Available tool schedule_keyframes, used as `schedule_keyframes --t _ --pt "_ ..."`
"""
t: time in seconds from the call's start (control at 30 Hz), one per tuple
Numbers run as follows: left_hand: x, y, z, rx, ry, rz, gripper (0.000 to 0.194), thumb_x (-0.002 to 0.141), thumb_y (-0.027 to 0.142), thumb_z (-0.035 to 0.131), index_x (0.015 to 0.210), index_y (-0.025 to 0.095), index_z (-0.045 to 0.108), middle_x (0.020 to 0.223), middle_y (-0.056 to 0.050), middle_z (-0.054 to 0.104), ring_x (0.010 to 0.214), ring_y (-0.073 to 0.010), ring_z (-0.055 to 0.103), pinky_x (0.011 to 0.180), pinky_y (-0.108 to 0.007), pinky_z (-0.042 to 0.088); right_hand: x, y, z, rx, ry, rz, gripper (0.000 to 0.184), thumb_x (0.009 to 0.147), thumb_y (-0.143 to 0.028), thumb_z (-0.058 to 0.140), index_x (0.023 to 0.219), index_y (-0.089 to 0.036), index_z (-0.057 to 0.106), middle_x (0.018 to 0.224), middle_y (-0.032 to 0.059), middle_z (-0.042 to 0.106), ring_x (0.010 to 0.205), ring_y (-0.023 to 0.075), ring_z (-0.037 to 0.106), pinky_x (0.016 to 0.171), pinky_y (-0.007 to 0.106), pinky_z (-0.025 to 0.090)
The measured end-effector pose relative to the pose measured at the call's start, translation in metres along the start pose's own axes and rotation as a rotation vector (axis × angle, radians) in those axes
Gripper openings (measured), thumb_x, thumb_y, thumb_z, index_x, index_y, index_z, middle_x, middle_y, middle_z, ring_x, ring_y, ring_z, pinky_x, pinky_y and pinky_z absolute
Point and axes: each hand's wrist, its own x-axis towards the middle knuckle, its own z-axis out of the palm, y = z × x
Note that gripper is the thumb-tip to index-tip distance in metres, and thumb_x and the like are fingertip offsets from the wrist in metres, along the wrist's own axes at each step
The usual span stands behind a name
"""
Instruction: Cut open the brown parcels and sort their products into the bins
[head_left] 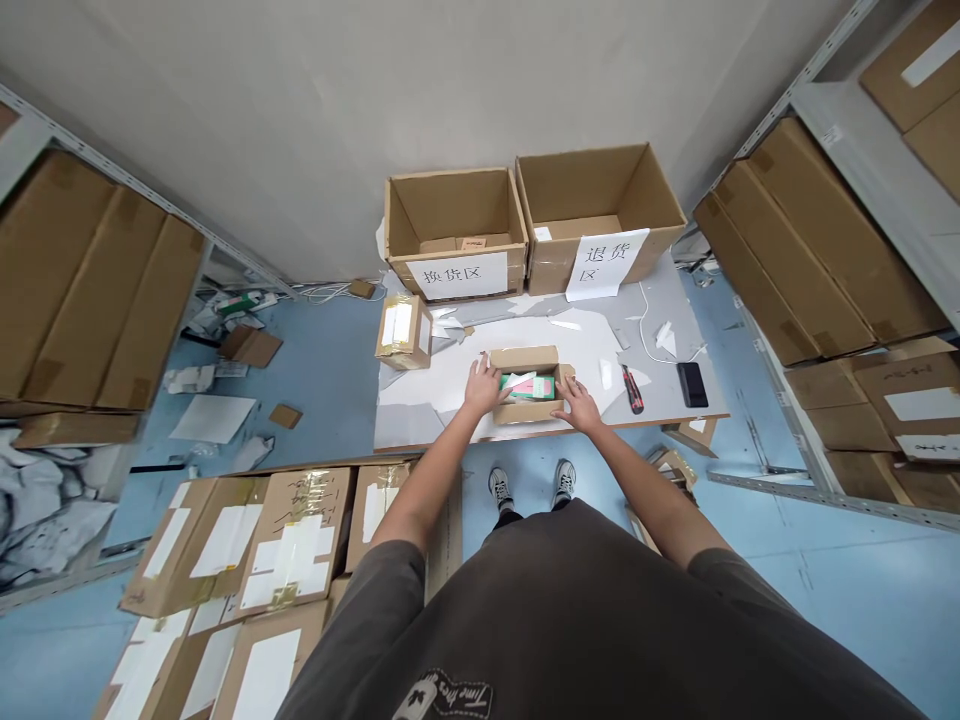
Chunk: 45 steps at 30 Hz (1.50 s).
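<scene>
At opposite ends of an open brown carton (525, 412) on the worktop (401, 428), the left hand (484, 386) and right hand (577, 404) rest, fingers spread. Inside lie a green-and-pink box (544, 387) and white paper (516, 380); behind, a larger carton (450, 203) holds brown boxes (472, 243).

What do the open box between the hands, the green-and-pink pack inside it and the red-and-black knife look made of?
Open box: matt brown cardboard, judging by its dull, even tan surface.
Pack: probably printed card, going by its bright colours and flat face; plastic is possible.
Knife: likely plastic-handled, from its red and black colouring; too small to tell any metal.
</scene>
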Motion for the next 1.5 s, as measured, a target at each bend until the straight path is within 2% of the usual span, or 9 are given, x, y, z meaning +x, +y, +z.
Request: schedule_keyframes --t 0.1,0.17,0.3,0.43,0.6,0.7,0.83,1.07,1.5 --pt "0.015 0.034 -0.002 0.005 -0.054 0.067 0.042 0.107 0.040 0.057 0.135 0.011 0.071 0.139 -0.025 0.068 0.148 -0.0408 0.051 0.124 -0.055 0.039 0.000 -0.002 -0.003 -0.002 -0.008 -0.001 0.089 0.097 -0.056 0.076 0.174 -0.032 0.039 0.187 0.0073 0.016 0.166 0.0428 0.027 0.124 0.057 0.045" --pt "0.029 0.052 0.001 -0.017 -0.160 0.044 0.040 0.106 0.035 0.059 0.140 0.014 0.067 0.142 -0.022 0.067 0.135 -0.0361 0.062 0.119 -0.052 0.046 0.000 -0.004 -0.003 -0.005 -0.003 0.001 0.088 0.096 -0.055 0.078 0.173 -0.032 0.041 0.187 0.0072 0.016 0.166 0.0429 0.027 0.122 0.057 0.046" --pt "0.053 0.064 0.010 -0.018 -0.334 -0.013 0.060 0.097 0.033 0.075 0.152 0.019 0.056 0.149 -0.020 0.063 0.133 -0.0331 0.066 0.111 -0.042 0.053 0.000 -0.007 -0.001 0.000 0.009 0.013 0.088 0.095 -0.052 0.080 0.171 -0.031 0.043 0.187 0.0082 0.017 0.166 0.0430 0.028 0.122 0.057 0.047" --pt "0.061 0.062 0.020 0.017 -0.384 -0.021 0.075 0.087 0.034 0.086 0.154 0.020 0.055 0.148 -0.022 0.064 0.134 -0.0360 0.065 0.109 -0.042 0.055 -0.001 -0.009 0.001 0.014 0.000 0.021 0.087 0.096 -0.051 0.080 0.172 -0.031 0.042 0.187 0.0090 0.017 0.166 0.0425 0.027 0.121 0.057 0.047" --pt "0.060 0.065 0.027 0.058 -0.365 -0.003 0.067 0.088 0.022 0.082 0.151 0.016 0.060 0.150 -0.024 0.061 0.139 -0.0389 0.060 0.108 -0.044 0.056 -0.003 -0.011 0.002 0.009 0.012 0.022 0.086 0.096 -0.053 0.078 0.172 -0.032 0.042 0.186 0.0083 0.018 0.165 0.0428 0.028 0.120 0.056 0.047" --pt "0.059 0.066 0.028 0.060 -0.357 0.030 0.055 0.090 0.020 0.079 0.143 0.018 0.067 0.145 -0.022 0.064 0.135 -0.0359 0.064 0.106 -0.041 0.056 -0.004 -0.013 0.000 0.007 0.001 0.036 0.085 0.097 -0.053 0.078 0.172 -0.032 0.043 0.187 0.0076 0.017 0.165 0.0425 0.029 0.120 0.055 0.048" --pt "0.058 0.060 0.029 0.034 -0.377 0.087 0.042 0.092 0.023 0.077 0.133 0.020 0.073 0.131 -0.017 0.074 0.119 -0.0295 0.073 0.102 -0.037 0.056 -0.003 -0.015 -0.001 0.003 -0.012 0.054 0.086 0.096 -0.051 0.079 0.172 -0.032 0.042 0.187 0.0081 0.017 0.165 0.0417 0.028 0.121 0.054 0.048" --pt "0.056 0.048 0.032 -0.041 -0.356 0.137 0.038 0.093 0.043 0.076 0.125 0.023 0.078 0.123 -0.015 0.079 0.118 -0.0283 0.074 0.101 -0.034 0.053 -0.001 -0.012 0.000 0.004 -0.018 0.060 0.086 0.096 -0.051 0.078 0.172 -0.031 0.041 0.187 0.0091 0.014 0.165 0.0436 0.028 0.121 0.057 0.047" --pt "0.062 0.064 0.032 -0.162 -0.310 0.156 0.019 0.087 0.036 0.074 0.096 0.023 0.084 0.096 -0.013 0.082 0.100 -0.0279 0.077 0.089 -0.034 0.052 -0.001 -0.012 0.000 0.011 -0.002 0.050 0.083 0.097 -0.054 0.079 0.169 -0.028 0.046 0.186 0.0104 0.018 0.164 0.0431 0.031 0.121 0.057 0.048"
